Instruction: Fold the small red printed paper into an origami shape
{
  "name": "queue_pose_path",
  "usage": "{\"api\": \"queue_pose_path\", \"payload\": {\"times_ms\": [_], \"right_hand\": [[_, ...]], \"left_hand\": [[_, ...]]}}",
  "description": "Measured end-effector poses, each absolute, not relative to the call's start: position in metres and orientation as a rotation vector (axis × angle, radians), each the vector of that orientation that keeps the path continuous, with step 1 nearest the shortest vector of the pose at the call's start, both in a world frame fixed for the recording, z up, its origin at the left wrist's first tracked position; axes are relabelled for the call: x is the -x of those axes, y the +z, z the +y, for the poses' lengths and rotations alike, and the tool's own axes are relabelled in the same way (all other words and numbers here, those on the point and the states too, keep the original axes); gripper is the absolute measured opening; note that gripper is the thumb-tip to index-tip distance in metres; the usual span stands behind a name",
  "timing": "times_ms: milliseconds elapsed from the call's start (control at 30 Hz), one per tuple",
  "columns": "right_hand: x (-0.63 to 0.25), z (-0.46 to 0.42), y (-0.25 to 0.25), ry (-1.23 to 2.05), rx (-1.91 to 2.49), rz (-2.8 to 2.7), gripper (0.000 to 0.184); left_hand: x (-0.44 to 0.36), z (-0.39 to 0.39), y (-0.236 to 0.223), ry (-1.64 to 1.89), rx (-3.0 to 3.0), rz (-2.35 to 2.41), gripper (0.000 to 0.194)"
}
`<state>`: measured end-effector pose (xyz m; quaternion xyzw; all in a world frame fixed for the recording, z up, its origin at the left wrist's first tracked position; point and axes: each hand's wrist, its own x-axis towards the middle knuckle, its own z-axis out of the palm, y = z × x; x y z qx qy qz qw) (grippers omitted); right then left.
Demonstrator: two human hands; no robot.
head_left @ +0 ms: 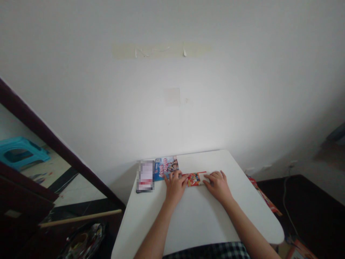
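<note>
A narrow red, yellow and white printed paper [194, 179] lies on the white table between my two hands, and it looks folded into a strip. My left hand [175, 184] rests over its left end, fingers spread and slightly bent, with the thumb on the print. At the other end, my right hand [219, 184] has its thumb and forefinger apart at the paper's white part, the other fingers loosely bent. Both hands press from above rather than wrap round it. A blue printed leaflet [161, 169] lies just beyond my left hand, partly covered by its fingers.
A phone-like flat object [146, 176] with a blurred face lies at the white table's [202, 216] left edge. The wall [172, 122] stands behind. A blue stool [24, 151] is at the left, above a filled bin bag [84, 241]. A cable [285, 198] hangs at the right.
</note>
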<state>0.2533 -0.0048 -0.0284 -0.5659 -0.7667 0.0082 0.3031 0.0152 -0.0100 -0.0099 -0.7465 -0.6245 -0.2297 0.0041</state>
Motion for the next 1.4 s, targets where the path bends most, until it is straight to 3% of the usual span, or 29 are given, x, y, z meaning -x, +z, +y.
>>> {"api": "queue_pose_path", "payload": {"times_ms": [900,1400], "right_hand": [[-0.249,-0.010,-0.019,0.055,1.602,-2.045,0.027],[-0.244,-0.013,-0.014,0.028,1.663,-2.056,0.027]], "left_hand": [[-0.015,-0.015,0.000,-0.543,2.336,-2.113,0.032],[-0.019,-0.018,-0.001,-0.614,2.301,-2.113,0.034]]}}
